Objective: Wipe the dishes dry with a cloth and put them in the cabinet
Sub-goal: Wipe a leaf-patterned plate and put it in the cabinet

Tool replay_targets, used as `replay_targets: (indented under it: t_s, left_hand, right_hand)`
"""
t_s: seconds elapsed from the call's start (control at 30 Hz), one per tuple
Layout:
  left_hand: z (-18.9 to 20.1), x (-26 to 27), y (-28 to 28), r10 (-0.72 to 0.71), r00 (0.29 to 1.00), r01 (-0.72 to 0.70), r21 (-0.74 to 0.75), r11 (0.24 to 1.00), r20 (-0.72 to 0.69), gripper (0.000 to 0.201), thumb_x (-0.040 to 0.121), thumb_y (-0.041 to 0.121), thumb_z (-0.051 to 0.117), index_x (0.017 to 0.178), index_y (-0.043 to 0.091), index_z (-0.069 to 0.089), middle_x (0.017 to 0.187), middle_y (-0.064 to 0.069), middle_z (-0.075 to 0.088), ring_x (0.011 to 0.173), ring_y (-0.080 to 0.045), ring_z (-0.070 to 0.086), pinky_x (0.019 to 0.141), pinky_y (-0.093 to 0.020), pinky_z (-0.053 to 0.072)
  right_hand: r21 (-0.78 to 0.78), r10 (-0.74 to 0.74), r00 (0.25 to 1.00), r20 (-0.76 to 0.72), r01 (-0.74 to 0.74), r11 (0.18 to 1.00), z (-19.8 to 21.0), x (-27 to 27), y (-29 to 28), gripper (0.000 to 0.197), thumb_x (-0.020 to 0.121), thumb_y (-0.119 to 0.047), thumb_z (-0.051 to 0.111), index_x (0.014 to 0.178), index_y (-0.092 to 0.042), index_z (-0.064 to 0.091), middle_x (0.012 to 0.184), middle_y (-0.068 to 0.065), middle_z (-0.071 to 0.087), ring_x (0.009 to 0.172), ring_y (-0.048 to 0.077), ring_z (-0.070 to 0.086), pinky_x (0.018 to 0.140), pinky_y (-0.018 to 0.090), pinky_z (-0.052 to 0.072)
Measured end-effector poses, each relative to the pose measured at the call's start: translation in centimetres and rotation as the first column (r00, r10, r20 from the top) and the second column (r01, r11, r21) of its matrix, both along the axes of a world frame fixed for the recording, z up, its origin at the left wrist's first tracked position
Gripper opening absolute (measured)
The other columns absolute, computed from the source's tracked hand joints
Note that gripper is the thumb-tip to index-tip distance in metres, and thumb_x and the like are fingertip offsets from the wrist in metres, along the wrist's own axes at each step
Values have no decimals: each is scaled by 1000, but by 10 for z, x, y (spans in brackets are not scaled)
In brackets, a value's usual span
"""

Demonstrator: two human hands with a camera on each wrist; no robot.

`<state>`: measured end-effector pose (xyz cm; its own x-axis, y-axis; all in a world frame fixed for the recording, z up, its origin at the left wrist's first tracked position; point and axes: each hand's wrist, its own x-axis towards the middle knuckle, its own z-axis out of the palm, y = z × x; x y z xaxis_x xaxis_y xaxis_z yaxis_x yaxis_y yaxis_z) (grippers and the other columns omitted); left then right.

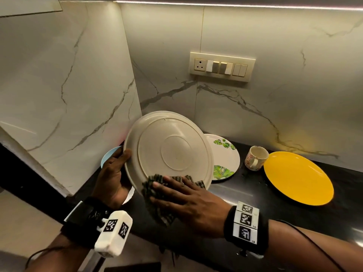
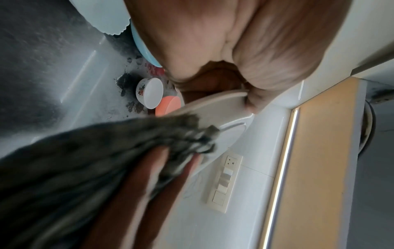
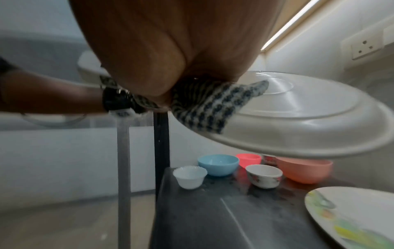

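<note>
Drying step under way. The left grip (image 1: 113, 173) is clenched on the left rim of the cream plate (image 1: 169, 150), thumb on the underside and fingers behind. It holds the plate tilted on edge above the desk (image 1: 241, 195) with the foot ring toward the wearer, presumably so that face lies open for wiping. The right grip (image 1: 188, 201) is spread, fingers flat, pressing the checked cloth (image 1: 152, 183) against the lower rim. Its thumb is hidden, so a pinch from behind cannot be confirmed. In the right wrist view the cloth folds over the rim and the slack hangs under the palm. Judgement: the underside is being dried and stowing has not begun; no cabinet can be identified in view. Waiting on the desk are a leaf-print plate (image 1: 225, 160), mug (image 1: 255, 158), yellow plate (image 1: 296, 177), blue bowl (image 3: 218, 164), white scalloped bowl (image 3: 189, 176), floral bowl (image 3: 264, 175) and pink bowl (image 3: 304, 170). Droplets beside the mug suggest these are wet.
</note>
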<state>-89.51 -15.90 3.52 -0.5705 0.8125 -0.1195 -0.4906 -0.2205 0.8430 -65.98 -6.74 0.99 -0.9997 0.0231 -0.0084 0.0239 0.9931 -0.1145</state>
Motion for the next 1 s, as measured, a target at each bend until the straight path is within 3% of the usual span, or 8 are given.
replay_targets:
  t_s: [0.1,0.27,0.47,0.63,0.83,0.9,1.0]
  left_hand:
    - [0,-3,-5,-4,1000,4,-11,1000,-2,34,106,19,48,135,17,65,120,-8,77,104,-21,76,82,-33,64]
    - [1,-3,-11,-24,1000,24,-11,1000,9,34,107,20,47,136,19,65,122,-8,76,104,-23,75,85,-37,65]
    - [2,11,-6,-83,997,83,-15,996,1,36,103,22,52,134,18,68,126,-10,74,109,-24,73,89,-37,63]
    - [1,15,-3,-72,996,72,-11,997,-47,41,97,23,57,136,11,67,125,-15,73,107,-26,72,94,-39,60]
    - [5,6,-17,-74,997,74,7,997,-38,34,102,19,51,130,13,69,122,-13,76,104,-23,75,87,-34,64]
    - [7,5,-21,-71,996,71,3,997,-50,37,103,21,51,135,12,66,125,-13,75,107,-24,75,88,-34,64]
    - [10,5,-23,-77,995,77,-4,997,-70,43,97,24,56,137,12,65,129,-13,73,111,-27,73,94,-38,61]
  right_hand:
    - [-3,1,999,54,-1,1000,-15,23,17,70,105,-37,27,167,-37,-4,173,-12,-20,159,15,-26,126,47,-15]
    - [-70,-222,975,-8,221,973,-22,50,56,68,112,-35,33,167,-32,-7,173,-11,-20,159,10,-23,132,45,-3]
    - [-274,-426,896,-128,380,883,-1,17,74,69,108,-41,31,167,-30,-2,175,-6,-14,159,8,-19,132,44,0]
    - [-180,-284,942,-180,252,951,11,-8,44,74,106,-44,34,168,-28,-2,175,-3,-15,160,16,-20,132,45,-7]
    - [82,-32,998,-60,37,996,-2,22,37,71,111,-39,37,168,-32,-6,175,-7,-18,161,18,-20,130,48,-8]
    - [89,-90,994,-65,96,991,-10,34,55,70,111,-41,34,168,-31,-6,175,-7,-18,161,18,-19,131,48,-4]
    - [-30,-235,966,-106,233,972,-11,38,75,68,111,-47,28,167,-29,-6,174,-8,-20,160,12,-20,133,42,-3]
